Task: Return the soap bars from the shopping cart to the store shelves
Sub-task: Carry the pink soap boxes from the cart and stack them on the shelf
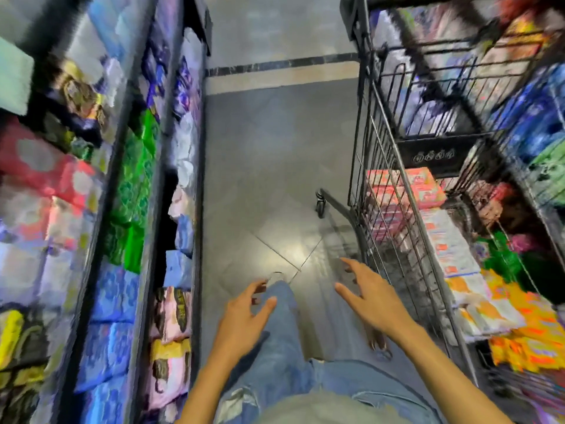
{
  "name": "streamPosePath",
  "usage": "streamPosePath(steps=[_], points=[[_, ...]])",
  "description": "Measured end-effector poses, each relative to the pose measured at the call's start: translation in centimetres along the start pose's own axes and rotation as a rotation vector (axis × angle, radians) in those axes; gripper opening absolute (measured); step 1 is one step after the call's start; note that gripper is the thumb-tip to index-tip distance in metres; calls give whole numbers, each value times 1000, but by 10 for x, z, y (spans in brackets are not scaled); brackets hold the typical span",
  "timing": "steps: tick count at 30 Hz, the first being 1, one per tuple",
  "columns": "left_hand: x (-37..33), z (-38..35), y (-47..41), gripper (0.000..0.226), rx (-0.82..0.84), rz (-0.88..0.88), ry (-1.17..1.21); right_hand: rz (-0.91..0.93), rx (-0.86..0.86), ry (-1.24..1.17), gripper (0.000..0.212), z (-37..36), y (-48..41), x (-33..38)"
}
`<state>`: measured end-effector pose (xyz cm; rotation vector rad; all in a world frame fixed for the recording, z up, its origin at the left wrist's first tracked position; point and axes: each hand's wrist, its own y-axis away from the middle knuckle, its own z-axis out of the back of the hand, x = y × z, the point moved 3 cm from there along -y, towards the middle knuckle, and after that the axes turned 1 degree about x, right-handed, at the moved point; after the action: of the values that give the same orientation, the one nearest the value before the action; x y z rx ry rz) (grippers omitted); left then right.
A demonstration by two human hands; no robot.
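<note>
I am standing in a shop aisle: left of my left hand (247, 304), store shelves (113, 160) are running away from me, tier on tier of bright wrapped packets (137, 179), too blurred for reading any label. Just right of my right hand (370, 298) a wire shopping cart (385, 179) is sitting on a small wheel (320, 206) with stacked boxes (406, 191) inside, and further stocked shelving (519, 175) is showing beyond it. Ahead of both hands a grey tiled floor (260, 148) is stretching between the two rows.
</note>
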<state>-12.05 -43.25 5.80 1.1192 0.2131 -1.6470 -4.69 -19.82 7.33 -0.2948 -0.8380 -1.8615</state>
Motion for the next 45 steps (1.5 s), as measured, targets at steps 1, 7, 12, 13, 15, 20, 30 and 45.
streamPosePath(steps=[1,7,12,13,15,20,30,45], points=[[-11,8,-25,37,29,-27,-7,-29,-19,-29,55,7,-12,3],[-111,37,-162,37,304,-297,-166,-264,-227,-208,53,54,-52,15],[-212,17,-232,39,539,-591,-294,-486,-478,-401,52,78,-48,11],[-232,9,-240,37,582,-644,-304,-529,-534,-433,51,83,-45,8],[-269,-10,-254,38,658,-725,-292,-604,-656,-476,47,94,-41,4],[-332,-65,-284,48,742,-927,-372,-709,-919,-589,27,125,-44,-19],[-346,-205,-383,55,928,-701,-978,-949,-544,-936,25,138,-154,-146],[-264,-269,-428,69,947,-307,-1277,-1361,-472,-1400,103,76,-250,-195]])
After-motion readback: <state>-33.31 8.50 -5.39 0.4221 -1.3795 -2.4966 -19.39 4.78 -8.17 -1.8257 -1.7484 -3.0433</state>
